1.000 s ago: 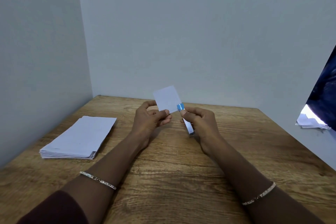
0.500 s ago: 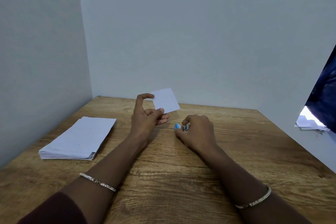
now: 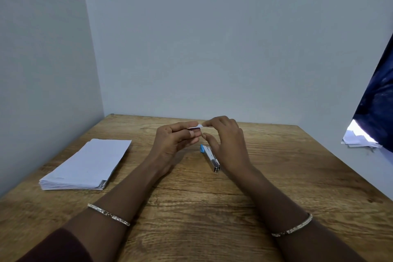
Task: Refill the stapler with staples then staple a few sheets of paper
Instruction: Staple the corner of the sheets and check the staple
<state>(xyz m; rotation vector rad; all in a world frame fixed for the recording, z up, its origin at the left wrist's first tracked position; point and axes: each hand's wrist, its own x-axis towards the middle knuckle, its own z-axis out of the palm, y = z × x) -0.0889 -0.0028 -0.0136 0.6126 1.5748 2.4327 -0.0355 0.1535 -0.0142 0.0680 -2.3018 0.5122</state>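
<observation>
A small stapler [image 3: 210, 158], silver with a blue end, lies on the wooden table [image 3: 202, 208] just left of my right wrist, with neither hand on it. My left hand [image 3: 174, 142] pinches a small set of white paper sheets [image 3: 196, 127], now seen nearly edge-on above the table. The fingertips of my right hand [image 3: 225, 140] touch the right end of the same sheets. Staples are not visible.
A thick stack of white paper [image 3: 87, 166] lies at the table's left side near the left wall. Grey walls close off the back and left. Beyond the table's right edge, a dark cloth [image 3: 376, 100] hangs over loose papers [image 3: 357, 140].
My right hand put the stapler down on the table, then rose to the sheets. My left hand has turned the sheets from facing me to nearly flat.
</observation>
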